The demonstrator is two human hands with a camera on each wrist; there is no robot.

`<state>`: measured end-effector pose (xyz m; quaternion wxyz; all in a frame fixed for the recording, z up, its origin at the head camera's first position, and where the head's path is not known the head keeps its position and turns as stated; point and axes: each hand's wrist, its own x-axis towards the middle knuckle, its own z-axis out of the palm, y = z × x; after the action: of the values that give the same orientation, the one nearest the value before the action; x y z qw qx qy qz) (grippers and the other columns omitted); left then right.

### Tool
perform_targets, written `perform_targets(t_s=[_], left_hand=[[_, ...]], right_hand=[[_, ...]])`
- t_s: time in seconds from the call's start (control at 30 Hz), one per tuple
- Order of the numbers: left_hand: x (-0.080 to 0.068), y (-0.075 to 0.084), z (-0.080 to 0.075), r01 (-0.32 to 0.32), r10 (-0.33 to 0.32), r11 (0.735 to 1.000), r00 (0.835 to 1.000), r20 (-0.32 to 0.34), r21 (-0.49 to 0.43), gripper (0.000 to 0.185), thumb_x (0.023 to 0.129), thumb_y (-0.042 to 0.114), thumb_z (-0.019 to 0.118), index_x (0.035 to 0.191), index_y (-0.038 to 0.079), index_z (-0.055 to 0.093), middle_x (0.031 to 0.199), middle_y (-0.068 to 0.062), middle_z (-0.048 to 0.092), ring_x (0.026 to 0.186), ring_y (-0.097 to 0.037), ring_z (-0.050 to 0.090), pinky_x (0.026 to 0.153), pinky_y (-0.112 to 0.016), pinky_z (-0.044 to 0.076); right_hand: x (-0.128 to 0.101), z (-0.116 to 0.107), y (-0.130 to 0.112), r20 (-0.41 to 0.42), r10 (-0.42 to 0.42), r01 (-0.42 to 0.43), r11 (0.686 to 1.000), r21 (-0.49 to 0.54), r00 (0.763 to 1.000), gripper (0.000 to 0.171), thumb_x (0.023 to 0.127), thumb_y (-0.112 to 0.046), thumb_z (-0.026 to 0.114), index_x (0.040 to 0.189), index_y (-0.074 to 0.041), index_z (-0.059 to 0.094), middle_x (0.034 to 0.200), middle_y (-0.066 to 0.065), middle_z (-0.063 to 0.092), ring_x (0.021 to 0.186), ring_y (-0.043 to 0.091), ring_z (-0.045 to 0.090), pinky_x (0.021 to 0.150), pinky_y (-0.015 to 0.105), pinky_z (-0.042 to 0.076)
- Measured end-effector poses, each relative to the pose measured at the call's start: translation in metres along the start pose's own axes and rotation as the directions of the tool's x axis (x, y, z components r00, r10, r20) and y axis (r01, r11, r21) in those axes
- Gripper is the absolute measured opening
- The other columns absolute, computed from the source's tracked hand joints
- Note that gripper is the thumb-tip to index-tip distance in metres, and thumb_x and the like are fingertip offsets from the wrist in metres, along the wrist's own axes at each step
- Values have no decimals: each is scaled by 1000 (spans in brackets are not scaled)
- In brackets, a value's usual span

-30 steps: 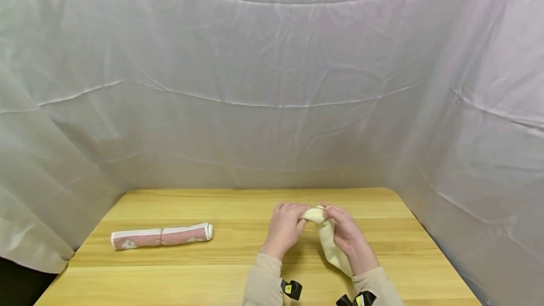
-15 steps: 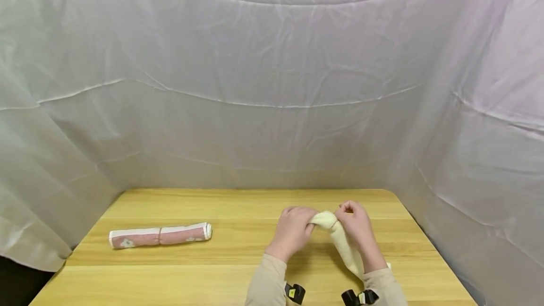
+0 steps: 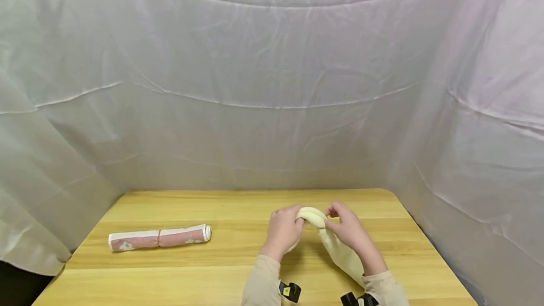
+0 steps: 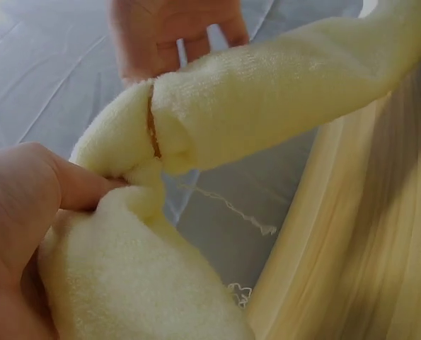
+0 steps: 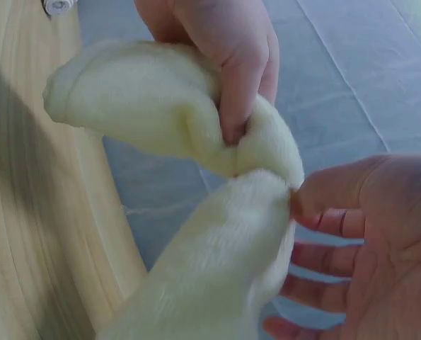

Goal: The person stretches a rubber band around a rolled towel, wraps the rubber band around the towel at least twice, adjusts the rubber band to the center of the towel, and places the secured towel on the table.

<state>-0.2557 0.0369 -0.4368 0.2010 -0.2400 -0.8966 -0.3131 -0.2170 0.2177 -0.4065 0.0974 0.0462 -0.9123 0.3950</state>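
A pale yellow towel (image 3: 312, 216), rolled long and bent into an arch, is held above the table between both hands. My left hand (image 3: 280, 233) grips one side of the bend, its thumb pressed into a fold in the left wrist view. Around the roll near that fold runs a thin brown band (image 4: 153, 124). At the band, my right hand (image 3: 352, 230) has its thumb against the towel; the right wrist view shows its other fingers (image 5: 330, 258) partly behind the roll. From the bend the longer part of the towel slopes down toward the right forearm.
A rolled pink and white towel (image 3: 140, 241) with a flower pattern and a band round its middle lies on the left of the wooden table (image 3: 204, 277). Grey-white cloth (image 3: 263, 145) hangs behind and along both sides.
The right hand pulled out to the right half a second ago and is now back closer to the left hand. The towel's bend has shifted slightly left with the left hand.
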Motion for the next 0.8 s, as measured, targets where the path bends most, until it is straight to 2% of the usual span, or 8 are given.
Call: perform_targets(t_s=[0.07,0.2,0.3,0.4,0.5,0.6,0.7,0.8], left_hand=[[0,-3,-1,17,-16,999,1000,12,-45,14,92,20,62,100,20,72,83,7,72,71,-9,63,72,-32,52],[2,-7,-6,57,-53,989,998,33,-139,12,91,19,61,98,19,72,73,5,65,60,-6,48,60,-23,41],[4,-7,-8,70,-66,981,997,32,-183,17,91,20,62,104,17,72,83,2,70,64,-6,50,61,-23,43],[4,-8,-11,70,-66,976,997,26,-205,21,92,20,62,110,17,72,95,-1,74,71,-9,57,67,-28,48],[5,-10,-13,76,-70,974,997,37,-213,21,93,21,61,111,19,71,101,0,74,82,-13,63,75,-33,53],[5,-12,-15,74,-61,975,996,67,-210,22,91,18,64,113,19,70,105,1,73,89,-16,65,81,-37,53],[5,-12,-18,54,-33,981,993,113,-188,30,87,16,68,117,19,68,110,2,72,96,-17,65,86,-40,50],[4,-12,-22,29,-1,985,987,163,-173,42,82,20,74,123,21,65,118,2,70,106,-21,62,94,-46,46]], right_hand=[[0,-1,3,29,2,-4,997,73,1000,11,92,-14,64,100,-7,61,107,11,65,106,28,60,86,39,50],[2,-3,13,116,-51,30,984,177,992,41,92,-24,67,125,-5,54,121,15,62,114,32,57,88,37,49],[5,-2,21,186,-93,58,982,181,978,66,86,-27,74,140,-6,42,131,19,56,115,31,55,90,36,49],[8,2,27,233,-90,50,984,172,968,70,84,-27,76,142,-8,41,130,17,56,105,23,55,83,31,48],[9,5,30,181,-81,58,990,130,980,54,83,-24,75,130,-8,54,115,11,63,88,14,54,73,26,46],[10,6,31,96,-109,103,993,63,989,37,83,-19,74,117,-7,62,101,7,66,77,10,51,67,25,43],[10,7,30,22,-153,154,988,-18,988,33,83,-11,73,115,-8,64,100,6,68,75,9,50,68,25,43],[9,9,28,-43,-213,207,972,-112,976,34,82,-5,73,115,-10,65,102,4,68,77,10,52,68,28,45]])
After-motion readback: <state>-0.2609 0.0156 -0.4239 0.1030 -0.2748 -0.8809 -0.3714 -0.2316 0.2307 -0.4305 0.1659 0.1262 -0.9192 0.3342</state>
